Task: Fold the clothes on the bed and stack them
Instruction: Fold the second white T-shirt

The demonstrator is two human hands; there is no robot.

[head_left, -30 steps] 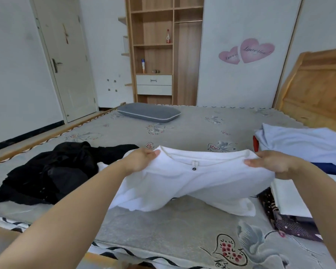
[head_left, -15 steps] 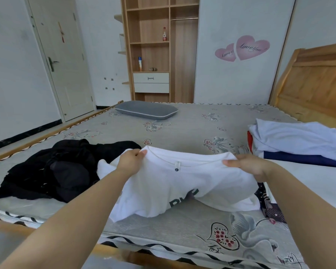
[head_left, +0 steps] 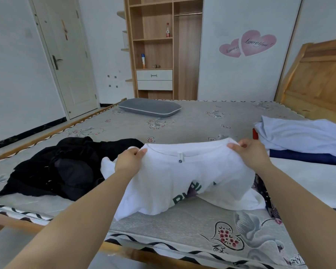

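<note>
Two hands clamped on white T-shirt [head_left: 182,181] at shoulders: L hand [head_left: 129,159], R hand [head_left: 249,152]. Hem drapes on bed [head_left: 182,123]. Black clothes pile [head_left: 62,167] to left.

Both arms outstretched, left hand [head_left: 128,160] and right hand [head_left: 251,152] pinching.

on the bed [head_left: 192,121], shirt [head_left: 182,181] lies between heap [head_left: 56,166] left and stack [head_left: 303,140] right.
</note>
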